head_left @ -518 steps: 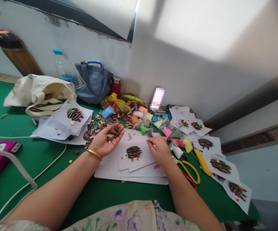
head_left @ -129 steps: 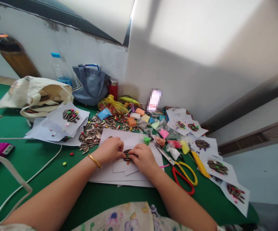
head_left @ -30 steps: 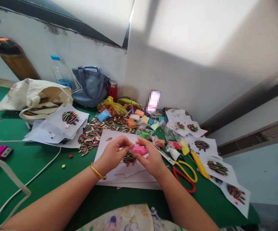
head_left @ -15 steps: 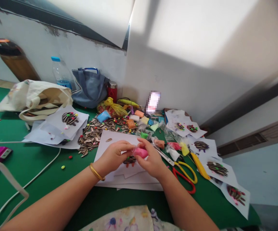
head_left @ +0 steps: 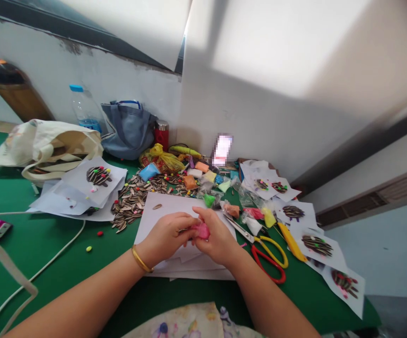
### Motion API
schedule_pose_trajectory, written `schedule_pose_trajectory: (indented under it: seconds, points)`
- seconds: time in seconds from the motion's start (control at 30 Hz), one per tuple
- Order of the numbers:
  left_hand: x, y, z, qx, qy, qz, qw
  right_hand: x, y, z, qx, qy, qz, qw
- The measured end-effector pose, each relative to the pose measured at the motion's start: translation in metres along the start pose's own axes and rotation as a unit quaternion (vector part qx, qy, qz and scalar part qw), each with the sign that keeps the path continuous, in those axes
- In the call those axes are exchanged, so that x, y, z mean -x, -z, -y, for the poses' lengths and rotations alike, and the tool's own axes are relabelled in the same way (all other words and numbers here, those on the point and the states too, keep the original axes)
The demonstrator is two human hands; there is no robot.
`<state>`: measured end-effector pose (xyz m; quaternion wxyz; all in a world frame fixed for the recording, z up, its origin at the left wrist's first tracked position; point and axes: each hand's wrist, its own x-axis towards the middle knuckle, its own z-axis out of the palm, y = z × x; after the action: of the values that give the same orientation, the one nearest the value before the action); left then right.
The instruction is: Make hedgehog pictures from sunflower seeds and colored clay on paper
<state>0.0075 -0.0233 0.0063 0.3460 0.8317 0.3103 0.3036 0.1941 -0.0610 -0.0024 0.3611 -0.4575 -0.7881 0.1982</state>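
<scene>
Both my hands meet over a stack of white paper sheets (head_left: 161, 206) on the green table (head_left: 48, 234). My left hand (head_left: 166, 234), with a gold bangle at the wrist, and my right hand (head_left: 215, 237) are closed together on a lump of pink clay (head_left: 200, 230), pinching it between the fingertips. The seed hedgehog picture under them is almost fully hidden by my hands. A heap of striped sunflower seeds (head_left: 129, 204) lies just left of the paper.
Red and yellow scissors (head_left: 270, 256) lie right of my hands. Small bags of coloured clay (head_left: 207, 180) crowd the back, finished hedgehog sheets (head_left: 316, 241) run along the right edge, more sheets (head_left: 96, 180) at left. Tote bag (head_left: 44, 143), blue bag (head_left: 128, 129), bottle (head_left: 82, 108), white cable (head_left: 55, 256).
My hands have sunk closer to the paper and closed tighter round the pink clay, now covering the hedgehog picture. Earlier the left hand held seeds; it has none now.
</scene>
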Motion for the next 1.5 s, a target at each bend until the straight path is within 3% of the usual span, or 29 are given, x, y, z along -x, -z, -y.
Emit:
schedule_pose_trajectory:
  seconds: [0.17, 0.33, 0.53, 0.73, 0.97, 1.13, 1.33, 1.5]
  points:
    - [-0.001, 0.0, 0.003, 0.042, 0.026, -0.03, 0.998, 0.002, 0.0, 0.001, -0.003, 0.003, -0.017, 1.0]
    - [-0.002, 0.0, 0.009, 0.072, 0.028, -0.044, 0.996, 0.002, 0.005, 0.001, -0.027, -0.048, -0.05, 0.997]
    - [-0.002, 0.006, 0.002, -0.072, -0.048, -0.005, 0.996, -0.001, 0.004, 0.004, -0.132, -0.096, -0.052, 0.985]
    - [-0.002, 0.002, -0.001, -0.161, -0.072, -0.009, 0.984, -0.001, -0.005, 0.004, -0.283, -0.151, -0.018, 0.947]
    - [-0.001, -0.002, 0.004, -0.19, -0.106, -0.07, 0.973, -0.002, -0.002, 0.001, -0.14, -0.132, -0.059, 0.98]
    - [-0.002, 0.002, 0.002, -0.167, -0.119, -0.095, 0.974, -0.001, 0.0, 0.002, -0.118, -0.115, -0.081, 0.983]
    - [-0.002, 0.003, 0.002, -0.161, -0.067, -0.068, 0.982, -0.002, -0.001, 0.001, -0.104, -0.079, -0.064, 0.989]
    - [-0.002, 0.002, 0.005, -0.055, -0.019, -0.086, 0.995, -0.004, 0.001, 0.001, -0.069, -0.038, -0.055, 0.995]
